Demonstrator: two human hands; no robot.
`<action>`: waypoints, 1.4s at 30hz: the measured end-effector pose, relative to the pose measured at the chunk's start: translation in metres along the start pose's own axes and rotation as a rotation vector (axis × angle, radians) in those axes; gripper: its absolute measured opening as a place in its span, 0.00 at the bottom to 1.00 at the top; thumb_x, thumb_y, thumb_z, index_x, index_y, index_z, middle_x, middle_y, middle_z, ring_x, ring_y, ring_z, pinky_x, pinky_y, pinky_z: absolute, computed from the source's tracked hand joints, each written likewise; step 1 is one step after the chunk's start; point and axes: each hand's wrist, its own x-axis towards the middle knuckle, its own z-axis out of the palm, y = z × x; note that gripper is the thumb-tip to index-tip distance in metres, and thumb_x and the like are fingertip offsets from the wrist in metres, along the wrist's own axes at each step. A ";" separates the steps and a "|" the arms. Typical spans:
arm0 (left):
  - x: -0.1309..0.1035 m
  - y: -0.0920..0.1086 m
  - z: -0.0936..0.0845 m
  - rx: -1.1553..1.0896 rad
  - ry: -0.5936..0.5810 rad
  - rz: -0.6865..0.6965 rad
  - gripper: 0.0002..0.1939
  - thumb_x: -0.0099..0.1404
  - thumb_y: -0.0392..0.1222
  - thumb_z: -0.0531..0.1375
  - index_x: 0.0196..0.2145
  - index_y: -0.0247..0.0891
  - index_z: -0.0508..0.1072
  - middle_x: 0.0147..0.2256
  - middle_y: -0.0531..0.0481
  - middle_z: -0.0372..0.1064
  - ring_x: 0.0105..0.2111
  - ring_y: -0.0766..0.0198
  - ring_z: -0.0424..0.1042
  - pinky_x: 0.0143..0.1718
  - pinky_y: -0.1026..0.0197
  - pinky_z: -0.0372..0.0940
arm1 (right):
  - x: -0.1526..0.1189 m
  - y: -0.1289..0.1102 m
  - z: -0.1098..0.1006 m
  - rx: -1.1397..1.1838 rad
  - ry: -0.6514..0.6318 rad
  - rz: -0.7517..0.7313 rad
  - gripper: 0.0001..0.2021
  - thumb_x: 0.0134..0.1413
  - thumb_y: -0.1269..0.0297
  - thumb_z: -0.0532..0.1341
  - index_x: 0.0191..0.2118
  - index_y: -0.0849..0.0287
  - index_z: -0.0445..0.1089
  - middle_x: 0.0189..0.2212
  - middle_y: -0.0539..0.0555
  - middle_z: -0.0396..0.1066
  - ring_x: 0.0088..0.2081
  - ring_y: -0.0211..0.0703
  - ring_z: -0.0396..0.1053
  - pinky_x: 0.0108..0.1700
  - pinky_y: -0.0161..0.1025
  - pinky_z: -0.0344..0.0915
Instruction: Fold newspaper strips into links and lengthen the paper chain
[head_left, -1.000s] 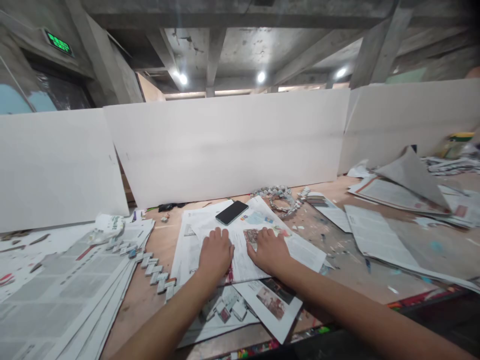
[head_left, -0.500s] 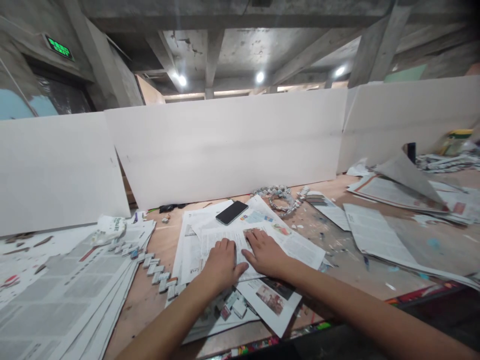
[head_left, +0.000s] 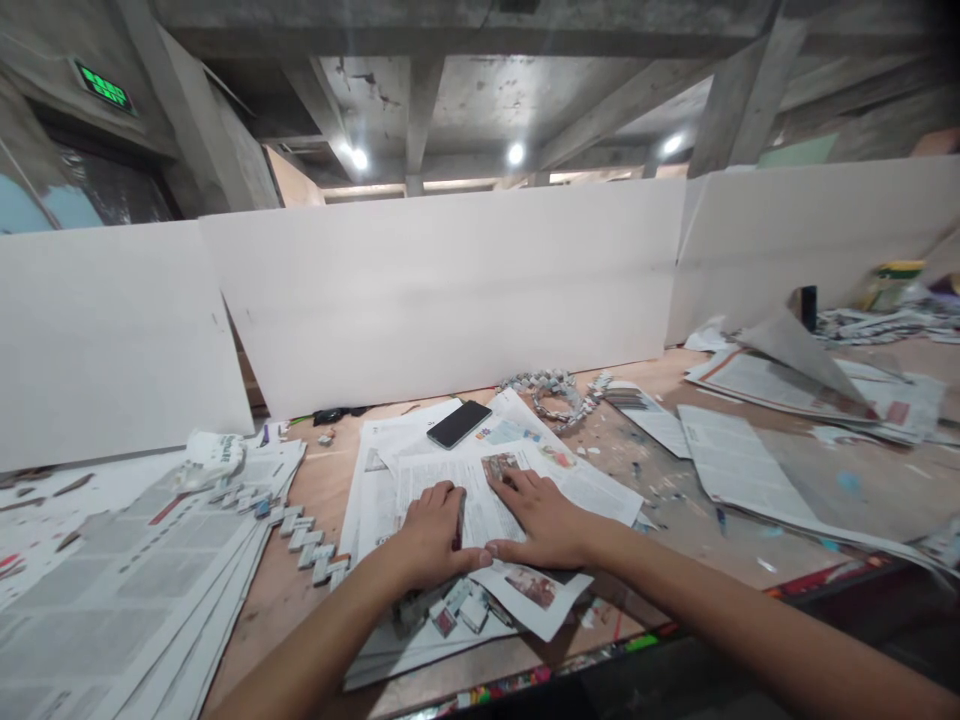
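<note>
My left hand (head_left: 433, 537) lies palm down on a printed newspaper sheet (head_left: 481, 507), fingers stretched forward and thumb pointing right. Beside it my right hand (head_left: 544, 520) presses on the same sheet with its fingers spread. The two thumbs nearly meet near the sheet's lower part. Below them, a paper end with a reddish-brown picture (head_left: 534, 588) sticks out toward me, slightly curved. A woven chain of folded paper (head_left: 471, 606) shows partly under my left hand; more of that chain (head_left: 300, 540) runs out to the left.
A dark phone (head_left: 459, 425) lies on papers beyond my hands. Behind it is a coiled folded-paper chain (head_left: 555, 395). Stacked newspapers (head_left: 142, 590) cover the left side, and loose sheets (head_left: 750, 460) lie on the right. White boards (head_left: 450, 300) stand along the table's back.
My hands have shifted slightly, and the thumbs are closer together, lower on the sheet. The picture end of the paper has drawn up and curved. The view has turned slightly right.
</note>
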 end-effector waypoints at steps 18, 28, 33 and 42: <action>0.002 -0.004 0.000 -0.021 -0.042 0.009 0.44 0.55 0.63 0.62 0.62 0.35 0.58 0.63 0.34 0.51 0.61 0.40 0.55 0.59 0.43 0.55 | -0.021 0.037 -0.028 0.085 -0.184 0.105 0.50 0.46 0.41 0.65 0.69 0.63 0.48 0.67 0.71 0.46 0.68 0.68 0.40 0.64 0.61 0.45; -0.004 -0.018 -0.011 -0.023 -0.106 0.012 0.44 0.55 0.57 0.64 0.64 0.35 0.56 0.64 0.34 0.51 0.62 0.42 0.53 0.60 0.43 0.54 | -0.027 0.049 -0.041 0.064 -0.292 0.110 0.53 0.45 0.39 0.64 0.69 0.68 0.47 0.67 0.74 0.42 0.69 0.71 0.34 0.66 0.59 0.42; -0.018 -0.031 -0.019 -0.025 -0.144 -0.006 0.41 0.59 0.58 0.61 0.64 0.37 0.55 0.66 0.36 0.48 0.64 0.43 0.51 0.61 0.41 0.52 | -0.026 0.055 -0.039 0.068 -0.309 0.132 0.54 0.45 0.37 0.63 0.70 0.66 0.45 0.69 0.72 0.38 0.69 0.70 0.32 0.66 0.60 0.40; -0.037 -0.063 -0.030 -0.053 -0.210 -0.035 0.43 0.57 0.48 0.63 0.66 0.39 0.51 0.68 0.39 0.44 0.67 0.46 0.45 0.64 0.44 0.48 | -0.034 0.087 -0.039 0.085 -0.288 0.094 0.57 0.42 0.32 0.62 0.70 0.65 0.47 0.69 0.71 0.38 0.69 0.71 0.35 0.66 0.60 0.39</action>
